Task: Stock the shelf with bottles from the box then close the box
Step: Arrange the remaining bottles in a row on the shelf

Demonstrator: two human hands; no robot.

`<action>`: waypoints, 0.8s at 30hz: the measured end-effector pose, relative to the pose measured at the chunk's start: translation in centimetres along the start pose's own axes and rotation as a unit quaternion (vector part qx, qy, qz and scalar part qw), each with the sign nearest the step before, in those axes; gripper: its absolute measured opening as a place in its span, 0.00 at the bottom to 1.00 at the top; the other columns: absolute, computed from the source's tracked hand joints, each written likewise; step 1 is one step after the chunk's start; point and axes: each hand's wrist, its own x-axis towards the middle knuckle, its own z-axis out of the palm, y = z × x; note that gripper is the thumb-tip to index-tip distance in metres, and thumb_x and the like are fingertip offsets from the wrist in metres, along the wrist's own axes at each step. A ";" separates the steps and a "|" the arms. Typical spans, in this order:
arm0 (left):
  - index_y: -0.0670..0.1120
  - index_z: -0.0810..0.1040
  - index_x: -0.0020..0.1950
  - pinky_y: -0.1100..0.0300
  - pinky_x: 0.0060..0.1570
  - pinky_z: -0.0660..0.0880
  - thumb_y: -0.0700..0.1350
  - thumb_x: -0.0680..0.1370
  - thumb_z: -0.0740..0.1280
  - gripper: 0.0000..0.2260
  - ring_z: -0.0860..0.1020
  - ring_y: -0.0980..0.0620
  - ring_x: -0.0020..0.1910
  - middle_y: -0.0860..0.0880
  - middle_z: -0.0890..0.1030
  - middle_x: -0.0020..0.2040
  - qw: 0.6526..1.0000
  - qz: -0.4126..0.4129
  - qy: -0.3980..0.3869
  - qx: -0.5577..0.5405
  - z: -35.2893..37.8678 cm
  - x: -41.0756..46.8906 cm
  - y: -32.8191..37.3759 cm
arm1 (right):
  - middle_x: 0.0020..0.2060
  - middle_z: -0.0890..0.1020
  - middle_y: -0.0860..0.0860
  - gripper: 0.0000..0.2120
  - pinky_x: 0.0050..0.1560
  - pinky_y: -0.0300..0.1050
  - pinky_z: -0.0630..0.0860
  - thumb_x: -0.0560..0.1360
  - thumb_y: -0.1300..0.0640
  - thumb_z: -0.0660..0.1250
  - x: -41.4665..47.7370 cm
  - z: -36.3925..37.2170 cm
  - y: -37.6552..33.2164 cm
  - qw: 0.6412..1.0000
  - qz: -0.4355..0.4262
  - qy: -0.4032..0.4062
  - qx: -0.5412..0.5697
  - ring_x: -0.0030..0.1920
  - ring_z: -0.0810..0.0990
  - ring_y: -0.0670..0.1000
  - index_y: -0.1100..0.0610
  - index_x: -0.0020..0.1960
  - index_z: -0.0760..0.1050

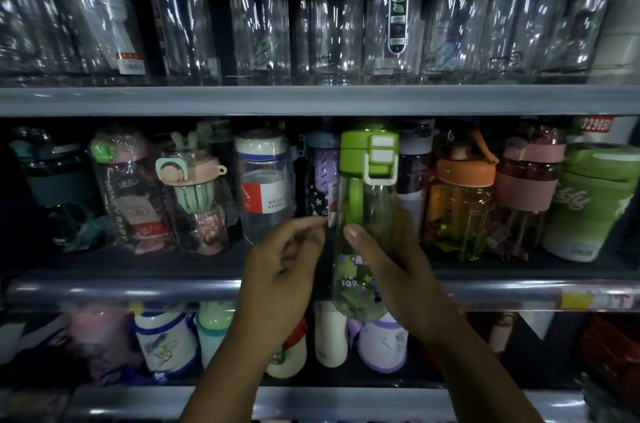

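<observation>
Right hand (391, 270) nearest, wrapped round the green-lidded bottle (367, 215): thumb on the front, fingers behind, firm hold, bottle upright. Left hand (284, 256) just left of the grip, fingers curled, tips at the bottle's edge by a small tag (331, 204); can't tell if it's pinching anything.

Bottle is in the air in front of the middle shelf (138, 291), base below the front rail, so not placed yet. Purple bottle (320, 177) sits behind-left of the grip, orange-lidded bottle (460, 201) to its right. Whether a free slot lies straight behind is hidden by the held bottle.

Progress, my read: mid-stocking, row either side of the grip looks full. Box not in view, so remaining count and flaps unknown; closing is pending.

Above the grip: clear glass bottles (259, 7) on the upper level. Below it: lower shelf (104, 398) with small bottles. Dim retail racking, yellow price strip (581, 299) on the rail right of the grip.
</observation>
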 end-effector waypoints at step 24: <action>0.47 0.69 0.77 0.60 0.68 0.72 0.39 0.75 0.76 0.32 0.75 0.58 0.67 0.54 0.77 0.68 0.985 0.035 -0.020 0.166 0.7 4.8 -2.1 | 0.48 0.84 0.46 0.20 0.44 0.34 0.77 0.74 0.59 0.76 8.0 1.6 0.8 0.993 0.107 0.036 -0.028 0.50 0.84 0.45 0.53 0.64 0.75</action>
